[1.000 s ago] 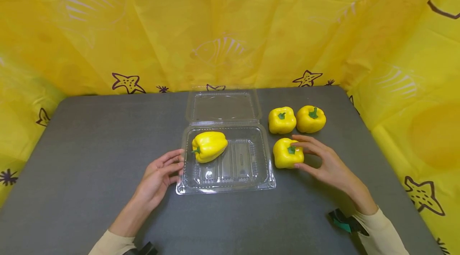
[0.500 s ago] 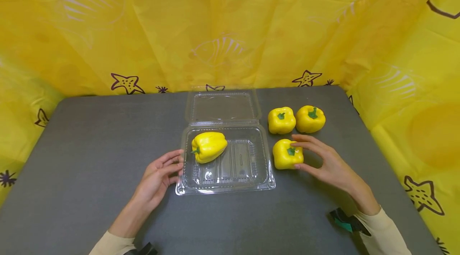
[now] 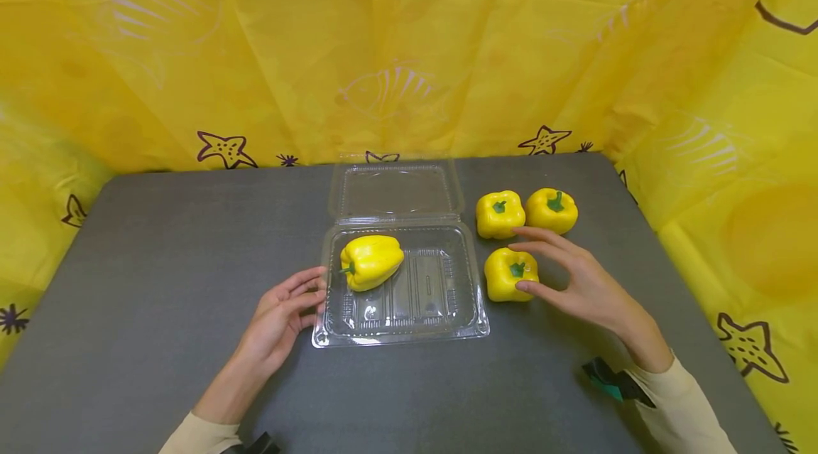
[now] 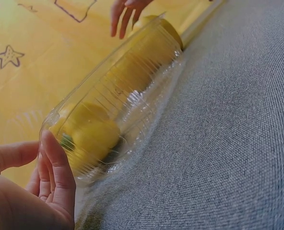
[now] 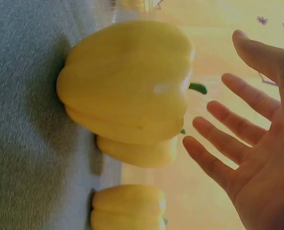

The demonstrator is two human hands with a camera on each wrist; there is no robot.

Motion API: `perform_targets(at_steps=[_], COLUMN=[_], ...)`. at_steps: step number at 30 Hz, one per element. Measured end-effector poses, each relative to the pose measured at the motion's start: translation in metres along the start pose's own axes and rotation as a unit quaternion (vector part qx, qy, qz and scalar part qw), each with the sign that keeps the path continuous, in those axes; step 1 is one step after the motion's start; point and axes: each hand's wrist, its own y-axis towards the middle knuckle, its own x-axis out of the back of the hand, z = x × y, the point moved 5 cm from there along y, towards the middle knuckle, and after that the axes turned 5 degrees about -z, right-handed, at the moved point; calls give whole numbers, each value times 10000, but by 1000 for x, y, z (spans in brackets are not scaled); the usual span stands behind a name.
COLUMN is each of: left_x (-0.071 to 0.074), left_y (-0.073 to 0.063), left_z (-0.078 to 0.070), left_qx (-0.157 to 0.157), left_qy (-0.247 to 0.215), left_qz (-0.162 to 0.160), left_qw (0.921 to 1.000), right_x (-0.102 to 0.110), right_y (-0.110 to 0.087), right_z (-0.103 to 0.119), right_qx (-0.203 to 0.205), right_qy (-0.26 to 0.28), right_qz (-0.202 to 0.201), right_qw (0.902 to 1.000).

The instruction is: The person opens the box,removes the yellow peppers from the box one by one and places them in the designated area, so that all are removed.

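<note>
A clear plastic clamshell container [image 3: 441, 332] lies with its lid folded back, one yellow bell pepper [image 3: 372, 262] on its side inside. My left hand [image 3: 279, 315] rests its fingers against the container's left wall; in the left wrist view the fingertips [image 4: 50, 143] sit right at the rim. Just right of the container stands another yellow bell pepper [image 5: 127, 81], stem up. Over it hovers my right hand [image 3: 575, 280], fingers spread. In the right wrist view the hand's fingertips [image 5: 216, 110] are apart from the pepper and its green stem [image 5: 198, 88], with nothing held.
Behind the right hand, two more yellow bell peppers stand side by side, the left one [image 3: 500, 214] and the right one [image 3: 552, 211]. The flat lid [image 3: 397, 191] reaches toward the back edge of the grey table [image 3: 192, 262]. A yellow printed cloth [image 3: 409, 35] hangs behind and to the right.
My right hand has lifted its fingers and thumb off the front pepper and risen slightly above it. The pepper is still standing in place. My left hand has stayed at the container.
</note>
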Motion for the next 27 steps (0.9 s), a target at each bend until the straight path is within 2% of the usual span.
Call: perform_targets(at_steps=[9,16,27], left_x=[0,2,4], left_y=[0,-1,2], left_z=[1,-1,1], left_qx=[-9,-87,-8], left_qy=[-36,-33,-52], left_qz=[7,30,8], left_qw=[10000,10000,10000], right_x=[-4,-10,-23], right_y=[12,24,29], right_z=[10,17,21], right_qx=[160,152,180], right_qy=[-8,42,156], right_qz=[81,297,493], right_qw=[9998,9994,9985])
